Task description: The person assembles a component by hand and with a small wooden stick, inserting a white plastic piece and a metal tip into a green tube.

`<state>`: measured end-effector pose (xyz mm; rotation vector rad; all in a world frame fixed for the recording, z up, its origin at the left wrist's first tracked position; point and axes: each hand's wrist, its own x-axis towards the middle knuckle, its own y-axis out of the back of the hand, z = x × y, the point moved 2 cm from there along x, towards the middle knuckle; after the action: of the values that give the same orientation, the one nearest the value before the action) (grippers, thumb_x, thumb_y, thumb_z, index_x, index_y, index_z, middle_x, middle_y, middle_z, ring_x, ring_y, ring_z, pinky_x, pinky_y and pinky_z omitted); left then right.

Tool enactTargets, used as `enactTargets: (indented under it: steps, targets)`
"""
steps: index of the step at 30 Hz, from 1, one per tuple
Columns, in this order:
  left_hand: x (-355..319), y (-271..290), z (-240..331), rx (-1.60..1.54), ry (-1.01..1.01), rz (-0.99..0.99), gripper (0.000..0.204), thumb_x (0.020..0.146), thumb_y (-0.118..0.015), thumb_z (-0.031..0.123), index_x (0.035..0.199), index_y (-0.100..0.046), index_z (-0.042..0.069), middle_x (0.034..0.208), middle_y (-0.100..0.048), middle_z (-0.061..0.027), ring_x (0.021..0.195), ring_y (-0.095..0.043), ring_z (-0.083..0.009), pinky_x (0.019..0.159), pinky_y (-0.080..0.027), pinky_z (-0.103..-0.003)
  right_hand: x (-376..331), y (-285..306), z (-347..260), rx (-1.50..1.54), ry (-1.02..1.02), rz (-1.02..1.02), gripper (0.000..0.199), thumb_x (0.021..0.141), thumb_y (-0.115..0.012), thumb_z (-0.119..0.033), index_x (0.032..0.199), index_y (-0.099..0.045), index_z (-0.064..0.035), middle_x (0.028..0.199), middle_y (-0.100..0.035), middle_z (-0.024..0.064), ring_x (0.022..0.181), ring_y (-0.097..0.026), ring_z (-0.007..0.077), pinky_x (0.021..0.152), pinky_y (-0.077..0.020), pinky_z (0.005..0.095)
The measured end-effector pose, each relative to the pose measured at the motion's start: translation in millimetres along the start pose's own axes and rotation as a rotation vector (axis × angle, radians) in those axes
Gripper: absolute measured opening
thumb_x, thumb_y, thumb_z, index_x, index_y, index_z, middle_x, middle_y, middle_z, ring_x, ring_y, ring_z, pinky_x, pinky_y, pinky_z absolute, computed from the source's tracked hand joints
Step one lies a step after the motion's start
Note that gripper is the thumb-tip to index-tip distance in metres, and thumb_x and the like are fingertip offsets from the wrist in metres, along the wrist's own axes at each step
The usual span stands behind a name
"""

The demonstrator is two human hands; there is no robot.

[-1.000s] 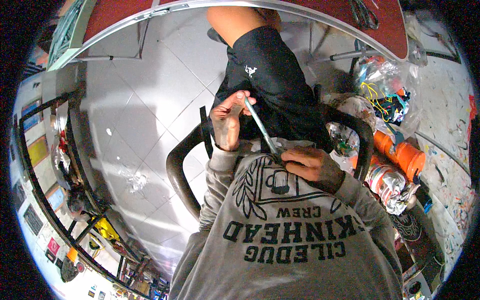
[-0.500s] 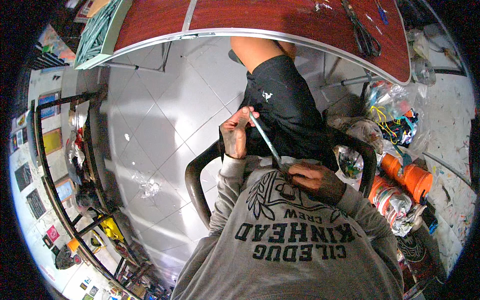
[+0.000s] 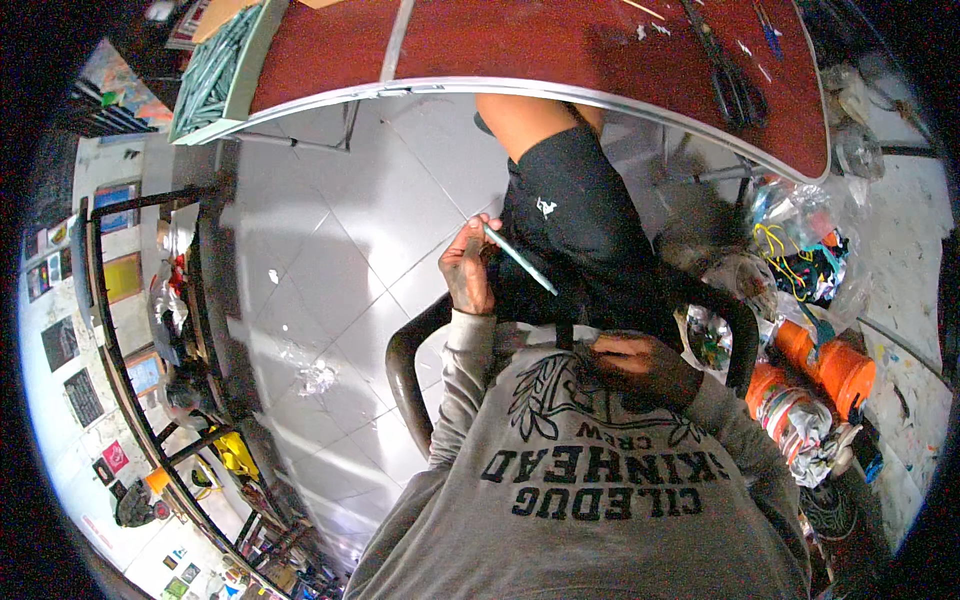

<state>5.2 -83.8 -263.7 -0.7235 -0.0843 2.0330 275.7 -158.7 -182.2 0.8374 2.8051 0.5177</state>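
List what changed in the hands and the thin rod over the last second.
The right hand let go of the thin pale rod, and its fingers now rest at the sweatshirt. The left hand kept hold of the rod's upper end. The person stayed seated by the red table.

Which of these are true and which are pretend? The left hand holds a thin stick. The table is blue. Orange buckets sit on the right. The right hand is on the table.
1. The left hand holds a thin pale stick: true.
2. The table is blue: false, its top is red.
3. Orange buckets sit on the right: true.
4. The right hand is on the table: false, it rests low by the grey sweatshirt.
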Motion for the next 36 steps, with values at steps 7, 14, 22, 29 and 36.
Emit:
enactTargets:
  steps: [7, 14, 22, 29, 36]
  targets:
    - [46.7, 18.9, 256.2, -0.017, -0.932, 0.112, 0.038, 0.097, -0.057, 0.032, 0.119, -0.057, 0.001, 0.103, -0.063, -0.0078, 0.077, -0.056, -0.0131, 0.07, -0.046, -0.027, -8.6, 100.7, -47.2, 0.078, -0.352, 0.597, 0.015, 0.083, -0.07, -0.012, 0.086, -0.064, 0.0016, 0.085, -0.068, 0.0121, 0.082, -0.065, 0.0202, 0.076, -0.0516, 0.0314]
    - [207.9, 66.9, 451.8, -0.227, -1.256, 0.172, 0.027, 0.094, -0.064, 0.017, 0.11, -0.063, -0.005, 0.099, -0.069, -0.0121, 0.081, -0.068, -0.0197, 0.066, -0.056, -0.031, -128.9, 183.9, 26.3, 0.053, -0.313, 1.391, 0.008, 0.09, -0.057, -0.001, 0.096, -0.056, -0.0064, 0.081, -0.046, -0.0029, 0.075, -0.046, 0.0098, 0.067, -0.0423, 0.0246]
    - [297.3, 75.6, 396.8, 1.326, -0.794, 0.781, 0.026, 0.081, -0.064, 0.037, 0.099, -0.076, 0.023, 0.085, -0.072, -0.0136, 0.084, -0.069, -0.0329, 0.075, -0.053, -0.043, -223.0, 173.2, 79.3, -0.053, -0.801, 1.445, 0.011, 0.089, -0.06, -0.004, 0.1, -0.061, -0.0046, 0.086, -0.058, 0.0029, 0.072, -0.052, 0.0151, 0.065, -0.0448, 0.0285]
    - [294.6, 65.7, 407.2, 1.641, -0.94, 0.471, 0.031, 0.082, -0.067, 0.029, 0.112, -0.07, 0.023, 0.09, -0.072, -0.011, 0.085, -0.067, -0.0348, 0.08, -0.052, -0.042, -190.0, 190.6, 67.6, -0.073, -0.886, 1.384, 0.012, 0.09, -0.06, -0.008, 0.102, -0.063, -0.0055, 0.089, -0.061, 0.0062, 0.076, -0.055, 0.0193, 0.068, -0.0465, 0.0325]
    - [351.6, 88.3, 416.7, 1.923, -0.697, 0.292, 0.069, 0.081, -0.066, 0.034, 0.144, -0.037, 0.03, 0.151, -0.031, -0.0122, 0.132, -0.037, -0.0434, 0.102, -0.037, -0.055, -171.0, 209.9, 58.9, -0.104, -0.908, 1.339, 0.014, 0.091, -0.061, -0.012, 0.103, -0.064, -0.0063, 0.093, -0.063, 0.0095, 0.08, -0.058, 0.0235, 0.071, -0.0481, 0.0365]
